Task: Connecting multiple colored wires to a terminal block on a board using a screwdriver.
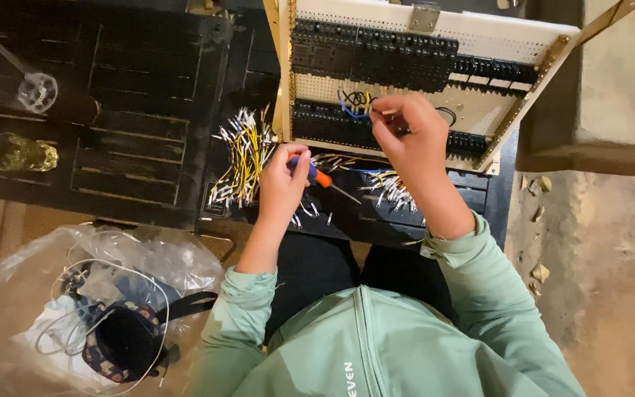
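at the wiring panel (479, 110) — both hands up
right hand (413, 136) pinches a wire (356, 101); left hand (284, 180) fingers curl around the orange screwdriver (323, 179).

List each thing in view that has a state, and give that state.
left hand: shut on screwdriver
screwdriver: held, tip off the panel
right hand: pinching a wire at the panel
panel: open, partly wired
yellow wires: loose, heaped
plastic bag: open
glass: upright
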